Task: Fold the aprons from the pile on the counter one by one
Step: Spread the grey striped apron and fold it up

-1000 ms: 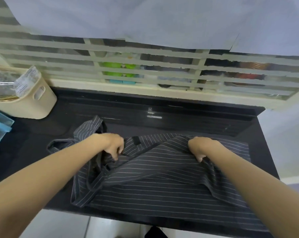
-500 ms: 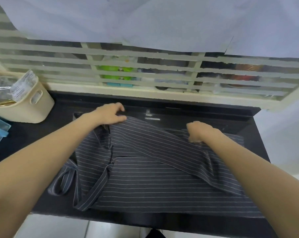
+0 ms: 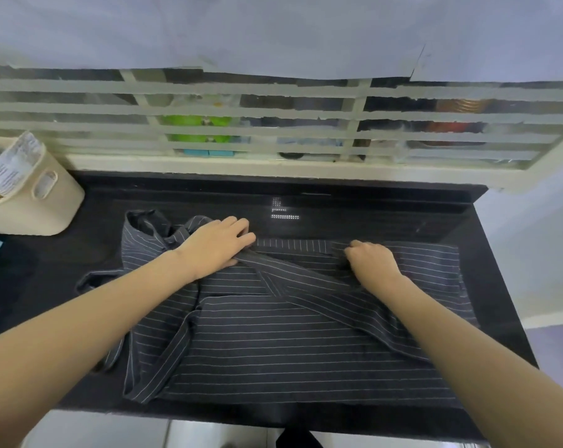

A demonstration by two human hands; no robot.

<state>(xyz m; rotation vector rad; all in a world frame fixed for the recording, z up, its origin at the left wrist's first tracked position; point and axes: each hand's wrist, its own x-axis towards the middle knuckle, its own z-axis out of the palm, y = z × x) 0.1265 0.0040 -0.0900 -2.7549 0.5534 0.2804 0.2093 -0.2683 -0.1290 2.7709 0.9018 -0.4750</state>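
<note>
Striped apron (image 3: 306,344) lies spread across the dark worktop (image 3: 499,286); left hand (image 3: 217,244) presses flat fingers on its far edge, right hand (image 3: 372,260) pinches cloth. Aligning edges before creasing seems wise.

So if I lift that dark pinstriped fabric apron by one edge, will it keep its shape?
Probably not: the dark pinstriped fabric apron lies creased and its straps trail loosely, so it likely flops. It also looks thin and light. The left hand and right hand both steady it.
</note>
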